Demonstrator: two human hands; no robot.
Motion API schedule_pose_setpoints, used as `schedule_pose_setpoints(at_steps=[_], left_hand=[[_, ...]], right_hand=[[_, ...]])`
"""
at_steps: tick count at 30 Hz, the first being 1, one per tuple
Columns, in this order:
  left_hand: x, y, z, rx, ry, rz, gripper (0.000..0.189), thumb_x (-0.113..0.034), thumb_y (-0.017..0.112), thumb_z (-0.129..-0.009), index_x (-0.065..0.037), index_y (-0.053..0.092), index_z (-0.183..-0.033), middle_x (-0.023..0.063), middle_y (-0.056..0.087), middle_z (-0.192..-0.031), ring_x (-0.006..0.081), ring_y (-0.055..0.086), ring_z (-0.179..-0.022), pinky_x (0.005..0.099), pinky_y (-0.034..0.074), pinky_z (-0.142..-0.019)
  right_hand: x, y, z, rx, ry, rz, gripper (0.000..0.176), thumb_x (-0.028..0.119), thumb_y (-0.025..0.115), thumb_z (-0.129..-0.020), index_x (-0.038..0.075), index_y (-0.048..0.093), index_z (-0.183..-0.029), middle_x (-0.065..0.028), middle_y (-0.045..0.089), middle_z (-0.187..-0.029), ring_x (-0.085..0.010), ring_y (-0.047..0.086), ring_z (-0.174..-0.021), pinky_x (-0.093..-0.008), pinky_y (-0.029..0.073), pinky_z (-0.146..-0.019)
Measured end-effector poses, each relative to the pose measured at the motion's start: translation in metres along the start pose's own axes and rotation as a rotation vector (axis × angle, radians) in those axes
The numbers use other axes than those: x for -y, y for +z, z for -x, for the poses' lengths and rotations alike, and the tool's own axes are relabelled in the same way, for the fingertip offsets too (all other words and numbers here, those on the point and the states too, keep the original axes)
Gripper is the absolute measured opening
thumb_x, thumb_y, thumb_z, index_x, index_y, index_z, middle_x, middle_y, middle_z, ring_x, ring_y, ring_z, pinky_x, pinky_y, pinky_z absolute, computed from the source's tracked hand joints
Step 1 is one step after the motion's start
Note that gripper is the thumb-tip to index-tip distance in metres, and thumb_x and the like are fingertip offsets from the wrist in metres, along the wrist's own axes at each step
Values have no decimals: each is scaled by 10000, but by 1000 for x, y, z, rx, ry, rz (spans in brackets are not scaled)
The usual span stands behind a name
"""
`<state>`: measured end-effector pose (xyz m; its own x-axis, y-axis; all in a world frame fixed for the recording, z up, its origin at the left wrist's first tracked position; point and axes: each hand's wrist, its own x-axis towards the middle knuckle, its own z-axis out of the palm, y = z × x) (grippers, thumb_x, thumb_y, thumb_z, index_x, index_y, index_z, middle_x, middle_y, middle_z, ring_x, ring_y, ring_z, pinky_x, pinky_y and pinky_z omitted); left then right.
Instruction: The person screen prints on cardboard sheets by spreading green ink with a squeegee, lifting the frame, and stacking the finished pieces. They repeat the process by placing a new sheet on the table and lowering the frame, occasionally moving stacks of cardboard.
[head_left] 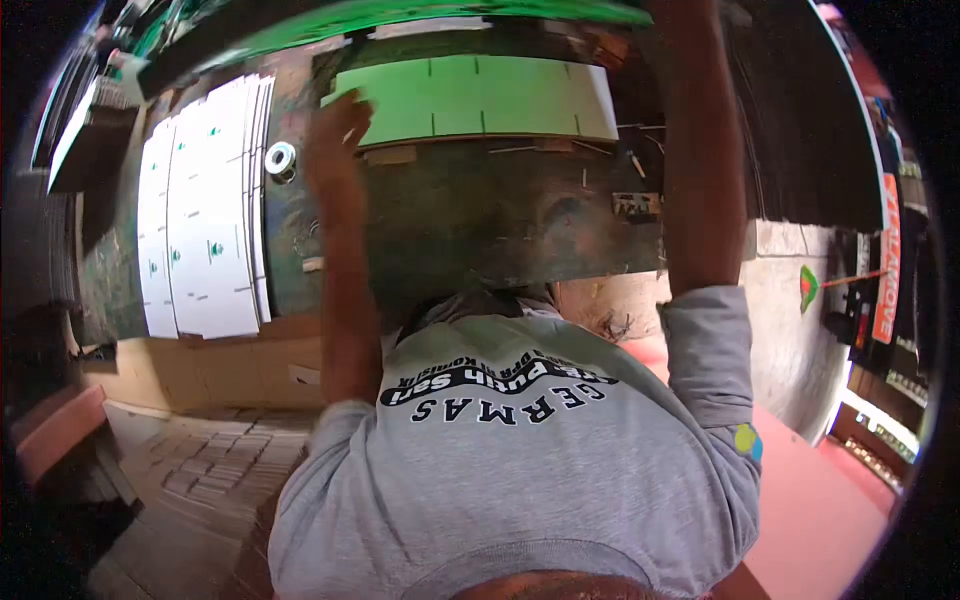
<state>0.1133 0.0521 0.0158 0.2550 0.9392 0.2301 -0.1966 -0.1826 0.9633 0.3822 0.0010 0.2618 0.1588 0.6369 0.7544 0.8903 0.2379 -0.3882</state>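
My left hand is slightly blurred, its fingers apart with nothing visible between them. It is beside the left end of a long white board with short dark marks, which looks green-tinted. My right forearm stretches up past the board's right side to the top edge, and the hand is out of view. A bright green sheet or panel, smeared by motion, spans the top near that forearm. Whether my right hand touches it is hidden.
Stacked white printed sheets lie left on the dark worktable. Beside them sits a tape roll. A small box-like item rests at right. Bundled cardboard is at lower left, and a pink surface at lower right.
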Motion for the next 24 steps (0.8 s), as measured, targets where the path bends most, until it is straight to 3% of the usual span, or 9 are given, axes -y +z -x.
schedule_pose_setpoints(at_steps=[2, 5, 7, 10, 13, 16, 19, 21, 24], left_hand=[[-49, -38, 17, -199, -307, 806, 709, -594, 322, -1005, 9, 521, -1322, 217, 611, -1199, 357, 569, -1170, 523, 438, -1043], [-85, -92, 23, -216, -367, 829, 885, -725, 319, -948, 39, 490, -1360, 231, 600, -1238, 359, 562, -1174, 538, 418, -1052], [-115, -97, 18, -337, -525, 503, 944, -763, 296, -931, 45, 472, -1386, 220, 595, -1275, 334, 571, -1165, 531, 418, -1047], [-107, -96, 21, -197, -628, 159, 977, -767, 294, -935, 77, 449, -1404, 206, 598, -1287, 287, 576, -1159, 430, 429, -1028], [-77, -86, 28, -50, -495, -344, 974, -776, 382, -903, 47, 453, -1419, 234, 419, -1490, 442, 543, -1183, 498, 331, -1118], [-30, -88, 31, -144, -614, -953, 963, -781, 260, -920, 83, 669, -1036, 346, 633, -1062, 522, 558, -1073, 493, 406, -985], [-22, -84, 32, -220, -654, -997, 933, -762, 258, -928, 62, 689, -1000, 363, 632, -1039, 527, 570, -1058, 545, 419, -946], [-16, -85, 34, -238, -664, -995, 940, -770, 253, -925, 57, 690, -1015, 359, 638, -1033, 529, 578, -1050, 563, 423, -933], [-16, -84, 39, -291, -614, -1002, 921, -766, 271, -929, 49, 686, -1037, 351, 645, -1014, 542, 578, -1020, 572, 438, -888]], right_hand=[[11, 1, 40, 25, 68, -68, 418, 438, 797, -770, 92, 745, -999, -101, 739, -924, -259, 720, -813, -367, 552, -735], [13, 7, 109, -18, -31, 213, 316, 288, 829, -800, 72, 707, -996, -67, 711, -882, -149, 679, -787, -312, 532, -727], [17, 17, 151, -52, -86, 141, 317, 251, 863, -767, 51, 700, -951, -61, 698, -818, -132, 662, -727, -309, 533, -680], [5, 25, 180, 68, 156, -70, 363, 303, 872, -752, 40, 671, -900, -62, 668, -821, -172, 659, -718, -330, 543, -652], [-34, 34, 155, 182, 134, -62, 353, 343, 849, -779, 57, 693, -914, -70, 688, -812, -179, 683, -730, -323, 550, -652], [-96, 57, 121, 320, 55, -15, 382, 402, 821, -792, 78, 702, -955, -80, 705, -842, -216, 702, -766, -349, 559, -680], [-145, 88, 106, 482, -1, 155, 423, 460, 793, -794, 99, 703, -996, -87, 715, -911, -261, 707, -848, -382, 566, -739], [-175, 108, 105, 554, -276, 254, 427, 440, 798, -792, 91, 703, -1018, -78, 703, -922, -283, 698, -851, -382, 546, -723], [-192, 114, 133, 472, -362, 291, 409, 415, 812, -775, 91, 681, -986, -90, 669, -905, -304, 679, -836, -382, 539, -688]])
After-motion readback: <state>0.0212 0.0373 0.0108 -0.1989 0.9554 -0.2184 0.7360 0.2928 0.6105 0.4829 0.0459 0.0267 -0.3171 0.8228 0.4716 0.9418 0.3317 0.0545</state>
